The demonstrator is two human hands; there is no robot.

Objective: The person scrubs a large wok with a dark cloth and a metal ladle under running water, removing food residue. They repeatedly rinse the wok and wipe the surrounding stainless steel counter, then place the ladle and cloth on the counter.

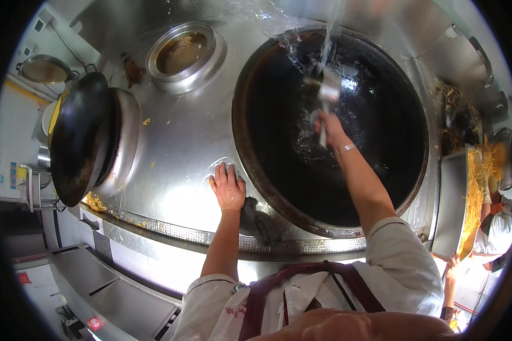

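My right hand [333, 130] grips the handle of a metal ladle [329, 90] over a large black wok [277, 140]. The ladle is blurred, and its bowl lies under a stream of water [332, 38] falling from the top of the view. Some water sits in the wok, rippling around the ladle. My left hand [229, 187] lies palm down on the stainless steel stove top [183, 132], just left of the wok's rim, with its fingers spread a little. A crumpled dark cloth [256, 219] lies beside my left wrist.
A metal pot [151, 64] of brownish liquid stands behind, near a brush [133, 70]. At left, a second wok [81, 140] tilts on its ring. A perforated gutter [187, 230] edges the stove. At right, another person's hand [453, 265] touches a tray [450, 200] with yellow shreds.
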